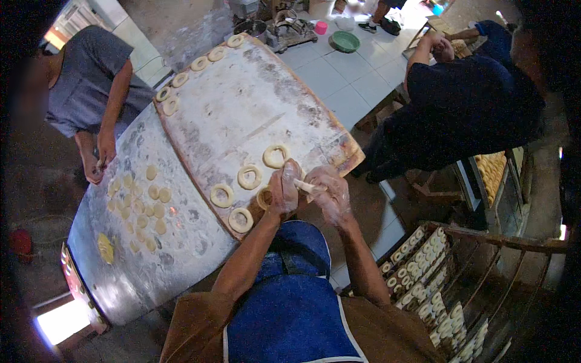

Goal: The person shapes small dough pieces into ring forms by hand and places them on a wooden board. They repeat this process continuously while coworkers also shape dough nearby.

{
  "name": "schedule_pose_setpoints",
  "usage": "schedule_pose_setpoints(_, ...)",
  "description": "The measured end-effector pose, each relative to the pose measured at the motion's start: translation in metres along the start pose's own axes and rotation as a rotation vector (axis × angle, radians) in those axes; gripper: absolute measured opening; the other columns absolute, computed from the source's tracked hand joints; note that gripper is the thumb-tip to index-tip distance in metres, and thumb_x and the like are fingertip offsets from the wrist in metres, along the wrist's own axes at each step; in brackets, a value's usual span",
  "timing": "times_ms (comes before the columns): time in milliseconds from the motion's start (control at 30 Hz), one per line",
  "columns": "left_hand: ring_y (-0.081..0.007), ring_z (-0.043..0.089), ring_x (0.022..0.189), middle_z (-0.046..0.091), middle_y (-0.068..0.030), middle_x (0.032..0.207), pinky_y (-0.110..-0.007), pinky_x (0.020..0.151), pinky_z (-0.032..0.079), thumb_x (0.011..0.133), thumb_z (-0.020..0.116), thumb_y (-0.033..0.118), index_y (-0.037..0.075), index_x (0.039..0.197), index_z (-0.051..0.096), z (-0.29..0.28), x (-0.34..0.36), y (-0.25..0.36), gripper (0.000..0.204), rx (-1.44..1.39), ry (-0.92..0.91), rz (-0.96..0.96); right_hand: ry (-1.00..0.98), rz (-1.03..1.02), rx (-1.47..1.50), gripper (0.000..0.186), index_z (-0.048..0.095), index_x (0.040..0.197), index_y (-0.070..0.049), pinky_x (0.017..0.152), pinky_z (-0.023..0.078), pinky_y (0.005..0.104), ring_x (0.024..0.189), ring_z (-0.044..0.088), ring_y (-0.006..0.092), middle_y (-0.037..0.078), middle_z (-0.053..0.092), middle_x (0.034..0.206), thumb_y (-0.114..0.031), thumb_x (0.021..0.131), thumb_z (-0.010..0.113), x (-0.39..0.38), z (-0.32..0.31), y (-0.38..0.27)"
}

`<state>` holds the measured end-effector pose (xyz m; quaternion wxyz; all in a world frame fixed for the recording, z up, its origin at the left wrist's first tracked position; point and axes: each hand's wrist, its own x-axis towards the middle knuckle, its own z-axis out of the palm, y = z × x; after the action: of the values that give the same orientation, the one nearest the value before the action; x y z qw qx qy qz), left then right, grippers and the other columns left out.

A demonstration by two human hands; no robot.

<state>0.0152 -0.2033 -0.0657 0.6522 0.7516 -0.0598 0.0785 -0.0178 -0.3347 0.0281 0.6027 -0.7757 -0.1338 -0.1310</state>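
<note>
A short pale rope of dough [308, 186] stretches between my two hands over the near right part of a floured board [242, 103]. My left hand [284, 189] pinches one end and my right hand [331, 193] has its fingers closed round the other; both are dusted with flour. Just beyond my left hand lies a dough ring [267, 156] on the board. Several more rings, among them one nearer the edge [233, 221], lie to its left. Another ring [261, 198] is partly hidden by my left hand.
At left, a floured metal table [193, 266] bears several dough discs [153, 192] and a yellow lump [106, 248]. A co-worker [103, 91] stands there; another person in dark clothes [460, 103] is at right. A rack [478, 242] with trays of rings stands at lower right.
</note>
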Motion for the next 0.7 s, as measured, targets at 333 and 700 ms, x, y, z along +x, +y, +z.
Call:
schedule_pose_setpoints(333,-0.0411,0.060,0.094,0.064,-0.0231,0.098,-0.051,0.084,0.046,0.091,0.053,0.018,0.000,0.103,0.057,0.036,0.072,0.027,0.022,0.949,-0.334,0.056,0.125,0.515,-0.613,0.069,0.046,0.133,-0.003,0.081,0.052,0.0423,0.090,0.065,0.0320,0.021,0.063,0.108,-0.027,0.076,0.077,-0.017,-0.044,0.062)
schedule_pose_setpoints(700,-0.0360,0.062,0.096,0.064,-0.0163,0.103,-0.046,0.083,0.049,0.085,0.067,0.029,0.005,0.110,0.062,-0.034,0.049,0.078,0.035,0.736,-0.191,0.115,0.202,0.266,-0.736,0.045,0.055,0.113,-0.001,0.072,0.053,0.0379,0.080,0.065,0.0273,0.019,0.063,0.094,-0.020,0.078,0.076,0.007,-0.021,0.101)
